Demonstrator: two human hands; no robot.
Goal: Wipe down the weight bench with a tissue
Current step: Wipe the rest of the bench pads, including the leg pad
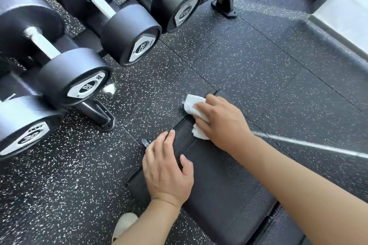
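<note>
At the left of the frame, dumbbells [111, 32] sit on a rack, with round matte black heads, knurled steel handles and shiny number plates; they stand well apart from the work and pose little risk. The floor [249, 61] is dark rubber tile flecked white, and a pale shoe [124, 224] shows at the lower edge.

Lower centre, the left hand [166, 169] rests flat on the near side edge of the weight bench [225, 191], fingers straight and close together, thumb spread onto the top. It seems to steady the pad; if it bears down near that edge, the bench could tip or shift.

The bench runs from the lower right up to mid-frame, a long black pad of pebbled vinyl with a stitched seam.

Right of centre, the right hand [221, 119] presses a crumpled white tissue [194, 105] onto the far end of the pad, fingers lying over it, close together. The thin paper is bunched and overhangs the edge; I judge it may tear, shred on the grain, or slip out, leaving the seam unwiped.
</note>
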